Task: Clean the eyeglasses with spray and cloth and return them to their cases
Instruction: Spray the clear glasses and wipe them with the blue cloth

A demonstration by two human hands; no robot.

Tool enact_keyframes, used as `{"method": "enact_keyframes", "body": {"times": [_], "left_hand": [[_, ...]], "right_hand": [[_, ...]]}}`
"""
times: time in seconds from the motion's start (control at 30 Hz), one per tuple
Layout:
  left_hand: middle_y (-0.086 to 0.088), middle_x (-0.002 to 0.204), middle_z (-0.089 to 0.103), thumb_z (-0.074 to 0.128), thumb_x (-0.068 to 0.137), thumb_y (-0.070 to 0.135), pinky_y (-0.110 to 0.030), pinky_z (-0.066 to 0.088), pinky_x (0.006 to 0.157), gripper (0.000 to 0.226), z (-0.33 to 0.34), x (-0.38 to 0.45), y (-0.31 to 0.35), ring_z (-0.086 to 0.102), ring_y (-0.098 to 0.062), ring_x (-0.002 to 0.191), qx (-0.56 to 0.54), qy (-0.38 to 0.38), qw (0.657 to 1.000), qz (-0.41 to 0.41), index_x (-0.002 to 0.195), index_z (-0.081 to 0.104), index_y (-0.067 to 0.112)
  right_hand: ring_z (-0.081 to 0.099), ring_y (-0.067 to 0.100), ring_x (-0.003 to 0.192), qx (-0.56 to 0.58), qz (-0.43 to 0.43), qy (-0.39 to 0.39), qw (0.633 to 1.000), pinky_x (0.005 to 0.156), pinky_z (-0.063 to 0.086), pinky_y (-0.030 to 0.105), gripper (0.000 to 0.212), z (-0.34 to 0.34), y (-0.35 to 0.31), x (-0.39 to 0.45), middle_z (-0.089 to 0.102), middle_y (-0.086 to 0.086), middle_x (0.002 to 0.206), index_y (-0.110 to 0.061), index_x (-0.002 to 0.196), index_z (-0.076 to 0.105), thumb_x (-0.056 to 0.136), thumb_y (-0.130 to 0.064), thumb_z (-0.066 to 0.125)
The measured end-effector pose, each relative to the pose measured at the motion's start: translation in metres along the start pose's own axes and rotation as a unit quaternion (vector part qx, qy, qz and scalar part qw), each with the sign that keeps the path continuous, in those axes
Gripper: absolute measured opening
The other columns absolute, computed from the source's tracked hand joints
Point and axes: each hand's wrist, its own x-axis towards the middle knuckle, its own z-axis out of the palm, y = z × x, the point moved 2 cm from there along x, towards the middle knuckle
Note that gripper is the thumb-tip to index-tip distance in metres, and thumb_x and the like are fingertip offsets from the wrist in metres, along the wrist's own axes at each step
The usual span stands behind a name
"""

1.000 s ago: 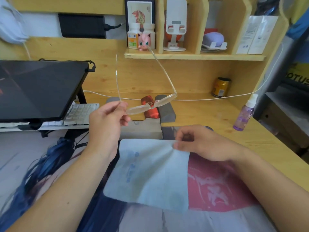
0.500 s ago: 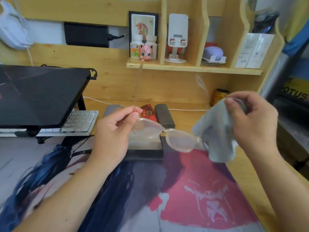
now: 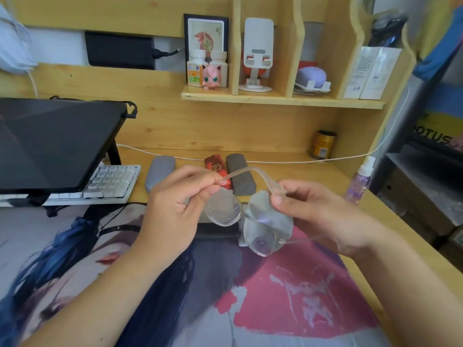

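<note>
Clear-framed eyeglasses [image 3: 223, 211] pinched in left hand [image 3: 175, 209], grey cloth [image 3: 269, 216] in right hand [image 3: 310, 209].

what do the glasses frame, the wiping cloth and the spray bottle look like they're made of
Glasses: clear glossy plastic, likely; frame and temples are see-through.
Cloth: soft matte pale grey-blue fabric, probably microfibre; it bunches in folds over the lens.
Spray bottle: translucent purple plastic, seemingly, with an opaque white nozzle.

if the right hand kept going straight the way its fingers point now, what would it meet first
Probably the left hand. The right hand, pinching the cloth on the eyeglasses, points leftward across them; depth is hard to judge.
</note>
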Motion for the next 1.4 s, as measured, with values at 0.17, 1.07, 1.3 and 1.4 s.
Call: {"method": "enact_keyframes", "body": {"times": [0.17,1.07,1.3,1.4], "left_hand": [[0.006,0.098,0.066,0.060,0.096,0.006,-0.014,0.043,0.083,0.016,0.001,0.001,0.004,0.062,-0.005,0.095,0.009,0.007,1.000,0.019,0.100,0.076,0.006],[-0.009,0.088,0.076,0.067,0.082,0.026,-0.025,0.059,0.081,0.014,0.003,0.000,-0.013,0.071,-0.014,0.079,-0.261,-0.153,0.909,-0.286,0.081,0.081,0.027],[0.000,0.078,0.070,0.065,0.082,0.023,-0.024,0.053,0.080,0.017,-0.002,0.002,-0.022,0.063,-0.015,0.074,-0.320,-0.130,0.890,-0.299,0.083,0.082,0.024],[-0.001,0.078,0.071,0.065,0.082,0.023,-0.023,0.054,0.081,0.017,-0.004,0.003,-0.021,0.063,-0.016,0.075,-0.319,-0.109,0.895,-0.292,0.084,0.082,0.021]], "right_hand": [[0.055,0.022,0.074,0.028,-0.004,0.031,0.999,0.071,0.046,0.029,0.026,-0.009,0.003,0.004,0.058,0.012,0.078,-0.006,0.077,0.064,0.089,-0.027,0.072],[0.060,0.011,0.074,-0.350,-0.267,-0.112,0.891,0.068,0.044,0.018,0.009,0.052,-0.001,-0.002,0.062,0.003,0.084,-0.009,0.094,0.081,0.088,-0.011,0.075],[0.064,0.019,0.077,-0.343,-0.298,-0.025,0.890,0.064,0.049,0.028,0.011,0.041,0.013,-0.002,0.066,0.007,0.091,-0.005,0.096,0.079,0.091,-0.006,0.069],[0.065,0.017,0.079,-0.315,-0.263,-0.003,0.912,0.067,0.048,0.026,0.008,0.034,0.019,0.004,0.068,0.002,0.090,-0.007,0.093,0.078,0.090,-0.008,0.071]]}}
